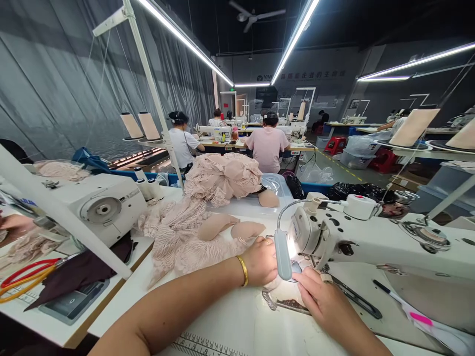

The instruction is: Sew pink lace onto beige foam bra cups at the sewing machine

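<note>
Beige lace fabric (172, 240) lies beyond and left of your left hand (261, 261), whose fingers curl; your right hand (321, 294) extends its fingers, the industrial sewing machine (378, 242) just beyond. Whether either grips anything, I cannot tell.

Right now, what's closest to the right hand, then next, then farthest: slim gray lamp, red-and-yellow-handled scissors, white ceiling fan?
1. Gray lamp, left of the right hand.
2. Scissors, far left.
3. Ceiling fan, high in the background.
</note>
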{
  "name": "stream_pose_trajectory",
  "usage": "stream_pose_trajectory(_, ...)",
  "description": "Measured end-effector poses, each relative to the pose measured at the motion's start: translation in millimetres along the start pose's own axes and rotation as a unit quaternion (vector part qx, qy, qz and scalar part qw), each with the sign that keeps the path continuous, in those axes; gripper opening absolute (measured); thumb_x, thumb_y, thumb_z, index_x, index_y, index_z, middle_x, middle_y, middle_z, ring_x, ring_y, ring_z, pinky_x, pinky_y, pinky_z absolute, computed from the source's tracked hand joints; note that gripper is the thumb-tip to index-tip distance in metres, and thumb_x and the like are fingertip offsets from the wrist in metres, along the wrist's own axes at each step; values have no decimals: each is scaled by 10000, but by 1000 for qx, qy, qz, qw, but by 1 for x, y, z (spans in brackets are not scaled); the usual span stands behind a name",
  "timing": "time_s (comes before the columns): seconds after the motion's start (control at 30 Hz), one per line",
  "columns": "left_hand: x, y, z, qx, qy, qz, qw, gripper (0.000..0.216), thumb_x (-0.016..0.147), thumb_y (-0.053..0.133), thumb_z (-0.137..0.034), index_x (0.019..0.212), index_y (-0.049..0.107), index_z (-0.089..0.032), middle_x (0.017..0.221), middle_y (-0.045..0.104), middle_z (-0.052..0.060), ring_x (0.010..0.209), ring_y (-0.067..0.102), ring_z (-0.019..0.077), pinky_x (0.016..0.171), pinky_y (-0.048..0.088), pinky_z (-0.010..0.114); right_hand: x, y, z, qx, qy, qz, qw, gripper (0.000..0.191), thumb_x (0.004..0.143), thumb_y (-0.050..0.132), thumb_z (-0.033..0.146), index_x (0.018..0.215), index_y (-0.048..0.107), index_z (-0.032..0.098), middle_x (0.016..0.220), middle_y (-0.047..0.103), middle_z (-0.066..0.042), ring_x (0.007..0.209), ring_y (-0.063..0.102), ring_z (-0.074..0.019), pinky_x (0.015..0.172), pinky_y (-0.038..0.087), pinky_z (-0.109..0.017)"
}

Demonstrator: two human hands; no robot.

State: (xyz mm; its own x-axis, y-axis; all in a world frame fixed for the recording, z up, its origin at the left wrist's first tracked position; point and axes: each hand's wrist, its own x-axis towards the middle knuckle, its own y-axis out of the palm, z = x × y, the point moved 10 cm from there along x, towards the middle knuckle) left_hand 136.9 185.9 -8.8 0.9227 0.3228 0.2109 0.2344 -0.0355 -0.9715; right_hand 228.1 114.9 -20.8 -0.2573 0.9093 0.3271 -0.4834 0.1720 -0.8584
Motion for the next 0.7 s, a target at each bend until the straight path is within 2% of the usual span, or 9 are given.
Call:
stream_pose_trajectory(0.17, 2, -2, 10, -18, -40, 14, 999, 87, 815, 587, -95, 857, 601, -170, 908, 652, 101, 852, 580, 260, 777, 425, 397, -2, -2, -7, 96, 51, -15, 994, 305, 1028, 428, 408, 988, 706, 288, 816, 659, -34, 673, 621, -220, 625, 499, -330)
stream_pose_trajectory(0.27, -19, -19, -1, -46, -51, 7, 998, 182, 833, 569, -71, 984, 621, -158, 934, 680, 100, 840, 611, 241, 791, 468, 368, -5, 5, -3, 168, 109, -20, 980, 351, 1043, 411, 506, 1175, 651, 287, 833, 679, -17, 702, 644, -217, 659, 520, -326)
stream_pose_trajectory(0.37, -60, -37, -41, -130, -52, -21, 990, 223, 917, 626, -258, 1133, 653, -212, 1065, 715, 87, 984, 645, 257, 906, 486, 379, -7, 27, 8, 383, 201, -9, 902, 560, 977, 509, 650, 1394, 480, 277, 885, 713, -3, 777, 672, -224, 698, 527, -314)
stream_pose_trajectory(0.4, -77, -42, -49, -259, -85, -59, 960, 269, 924, 668, -360, 1150, 682, -215, 1113, 723, 106, 1049, 647, 281, 957, 474, 402, -8, 33, 15, 445, 221, -16, 868, 623, 943, 557, 675, 1408, 456, 272, 875, 717, 0, 780, 668, -224, 701, 520, -312)
stream_pose_trajectory(0.43, -93, -35, -56, -411, -137, -66, 899, 340, 922, 692, -478, 1140, 710, -219, 1115, 732, 114, 1044, 661, 282, 951, 480, 399, -9, 36, 24, 484, 234, -33, 842, 649, 916, 601, 684, 1392, 461, 267, 840, 714, 8, 762, 658, -219, 691, 508, -305)
stream_pose_trajectory(0.53, -128, 19, -92, -754, -285, 15, 592, 626, 701, 826, -711, 1039, 762, -188, 974, 755, 126, 910, 703, 264, 874, 504, 377, -21, 38, 45, 535, 259, -114, 796, 636, 841, 728, 660, 1304, 544, 266, 742, 661, 37, 689, 617, -189, 655, 482, -283)
stream_pose_trajectory(0.6, -137, 30, -92, -834, -343, -66, 427, 603, 664, 892, -643, 1013, 770, -167, 1004, 759, 126, 928, 708, 239, 910, 499, 346, -39, 44, 58, 545, 272, -148, 779, 621, 806, 772, 651, 1267, 590, 277, 718, 634, 45, 641, 598, -175, 631, 482, -278)
stream_pose_trajectory(0.63, -141, 28, -82, -843, -358, -143, 375, 546, 671, 917, -571, 1003, 772, -162, 1041, 760, 123, 956, 705, 228, 930, 495, 325, -49, 49, 63, 547, 280, -156, 774, 619, 799, 783, 645, 1268, 600, 286, 716, 632, 45, 618, 594, -171, 621, 488, -279)
stream_pose_trajectory(0.7, -148, 20, -60, -827, -370, -275, 320, 462, 644, 957, -424, 975, 772, -160, 1063, 764, 109, 980, 694, 225, 919, 504, 299, -68, 59, 70, 549, 293, -161, 766, 624, 808, 783, 635, 1303, 591, 307, 726, 651, 38, 587, 601, -170, 607, 504, -282)
